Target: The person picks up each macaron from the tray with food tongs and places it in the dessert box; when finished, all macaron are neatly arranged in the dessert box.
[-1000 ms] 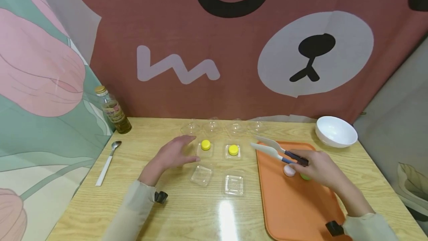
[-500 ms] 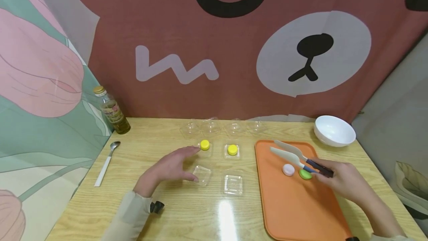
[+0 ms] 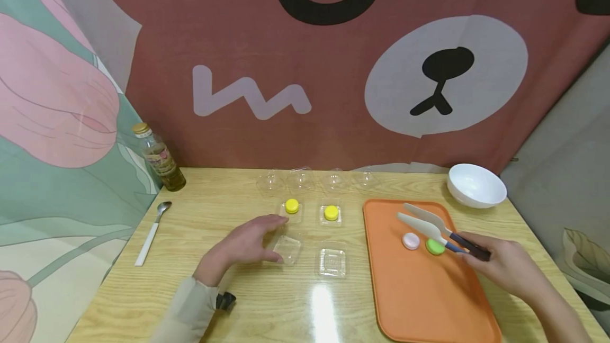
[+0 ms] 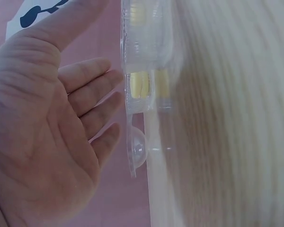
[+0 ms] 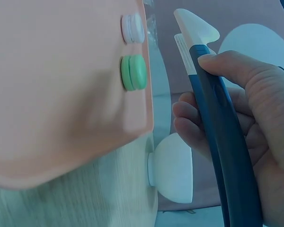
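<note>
- Judging by the layout, the filling of small clear containers looks about half done: one yellow macaron [image 3: 292,206] sits in the back left container [image 3: 296,218], another yellow macaron [image 3: 331,213] in the back right container [image 3: 331,223].
- Apparently left to do: the front left container [image 3: 288,249] and front right container [image 3: 332,262] hold no macaron, while a pale pink macaron [image 3: 411,241] and a green macaron [image 3: 435,246] lie side by side on an orange tray [image 3: 429,300].
- The right hand [image 3: 512,269] grips dark-handled tongs [image 5: 217,109] above the tray's right edge. The white blades stand apart with nothing between them.
- The green macaron is the nearer one, just left of the right hand; the pink one lies farther left. The tongs appear to touch neither.
- The left hand [image 3: 243,242] holds nothing, fingers extended and thumb apart, at the left side of the containers; whether it touches them I cannot tell.
</note>
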`<action>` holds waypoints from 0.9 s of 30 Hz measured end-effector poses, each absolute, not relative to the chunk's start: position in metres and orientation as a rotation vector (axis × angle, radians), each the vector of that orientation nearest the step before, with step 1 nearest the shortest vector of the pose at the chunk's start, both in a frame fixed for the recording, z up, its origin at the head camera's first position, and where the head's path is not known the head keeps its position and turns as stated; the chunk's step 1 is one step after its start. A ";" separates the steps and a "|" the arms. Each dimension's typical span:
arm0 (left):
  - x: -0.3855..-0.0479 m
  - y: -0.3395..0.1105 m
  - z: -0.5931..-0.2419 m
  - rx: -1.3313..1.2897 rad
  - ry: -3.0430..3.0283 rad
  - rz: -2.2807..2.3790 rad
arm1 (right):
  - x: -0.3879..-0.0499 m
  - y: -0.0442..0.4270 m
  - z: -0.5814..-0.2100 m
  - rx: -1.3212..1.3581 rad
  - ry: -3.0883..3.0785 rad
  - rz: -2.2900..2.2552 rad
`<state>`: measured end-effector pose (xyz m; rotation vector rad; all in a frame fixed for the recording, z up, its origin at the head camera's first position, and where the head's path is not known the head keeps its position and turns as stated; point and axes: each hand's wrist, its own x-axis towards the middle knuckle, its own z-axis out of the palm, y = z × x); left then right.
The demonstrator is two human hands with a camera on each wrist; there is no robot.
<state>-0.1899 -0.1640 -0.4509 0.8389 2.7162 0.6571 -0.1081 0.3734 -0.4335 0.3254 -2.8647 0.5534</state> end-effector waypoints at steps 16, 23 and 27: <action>-0.186 -0.160 -0.457 0.855 2.787 0.597 | -0.104 0.382 -0.436 0.295 -2.905 0.533; -0.186 -0.158 -0.458 0.817 2.829 0.600 | -0.100 0.386 -0.437 0.275 -2.924 0.534; -0.186 -0.157 -0.460 0.818 2.844 0.589 | -0.098 0.388 -0.438 0.261 -2.937 0.555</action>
